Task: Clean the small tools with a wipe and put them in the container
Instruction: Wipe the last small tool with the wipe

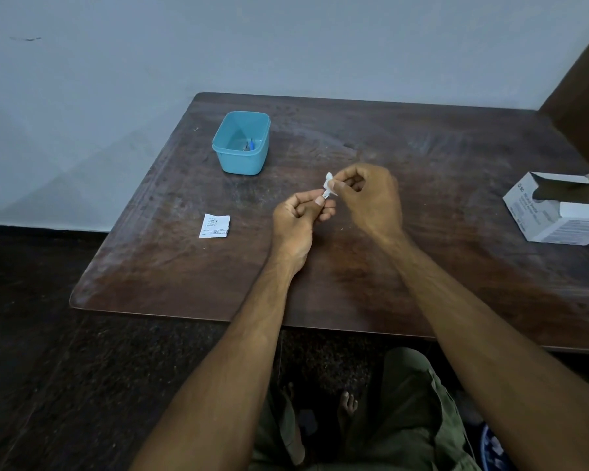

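My left hand [298,215] pinches a tool [325,196], barely visible, at its one o'clock, where my right hand [371,198] pinches the wipe [329,185] around it.

A small white wipe [329,185] sits crumpled mid-table, around a tiny, mostly hidden tool. The open blue container [241,143] stands far left, holding small tools [249,145].

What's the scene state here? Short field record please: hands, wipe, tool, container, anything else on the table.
left hand: pinches a small tool, mostly hidden by the wipe
right hand: pinches the wipe around the tool's end
container: blue, open, far left on the table; small blue-handled items inside
wrapper: torn white sachet, flat, left of the hands
box: white carton, open, at the right edge
stage: wiping, tool not yet in the container
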### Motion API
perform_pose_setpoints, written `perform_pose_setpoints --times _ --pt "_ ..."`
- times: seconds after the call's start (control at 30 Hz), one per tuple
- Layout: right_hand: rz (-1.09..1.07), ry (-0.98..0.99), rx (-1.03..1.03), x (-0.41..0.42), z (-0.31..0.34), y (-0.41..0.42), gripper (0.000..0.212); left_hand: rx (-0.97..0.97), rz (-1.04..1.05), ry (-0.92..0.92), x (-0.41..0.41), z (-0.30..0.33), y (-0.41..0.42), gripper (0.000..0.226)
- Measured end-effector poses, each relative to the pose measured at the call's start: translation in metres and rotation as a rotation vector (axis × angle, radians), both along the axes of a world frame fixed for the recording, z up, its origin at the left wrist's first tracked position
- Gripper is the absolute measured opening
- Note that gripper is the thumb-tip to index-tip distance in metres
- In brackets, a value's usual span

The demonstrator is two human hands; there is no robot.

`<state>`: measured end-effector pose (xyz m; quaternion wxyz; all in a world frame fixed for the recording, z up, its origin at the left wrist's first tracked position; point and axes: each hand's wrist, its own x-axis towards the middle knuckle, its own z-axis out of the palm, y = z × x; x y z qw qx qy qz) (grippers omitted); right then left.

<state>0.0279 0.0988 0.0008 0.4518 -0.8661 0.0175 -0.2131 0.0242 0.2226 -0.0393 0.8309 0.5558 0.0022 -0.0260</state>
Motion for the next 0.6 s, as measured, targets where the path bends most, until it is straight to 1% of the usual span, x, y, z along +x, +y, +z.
perform_pose_setpoints --times 0.1,0.23,0.37,0.43,0.5,0.6 --pt "-0.046 0.007 0.064 0.001 -0.002 -0.001 0.011 0.012 0.018 -0.013 0.0 0.0 -0.001 0.012" --pt "0.011 0.057 0.354 -0.003 -0.006 0.002 0.009 -0.043 0.02 0.013 0.0 0.0 -0.001 0.013" --pt "0.033 0.045 0.477 -0.005 -0.007 0.003 0.005 -0.051 0.015 0.018 0.0 0.0 -0.001 0.013" --pt "0.035 0.032 0.481 -0.006 -0.006 0.003 0.005 -0.061 0.011 0.024 0.001 0.0 -0.002 0.015" --pt "0.042 0.022 0.446 -0.007 -0.007 0.0 0.003 -0.056 0.0 0.028 0.001 0.0 -0.002 0.023" --pt "0.019 0.006 0.328 -0.005 -0.011 -0.005 0.006 0.002 -0.006 0.001 -0.001 0.001 -0.003 0.023"
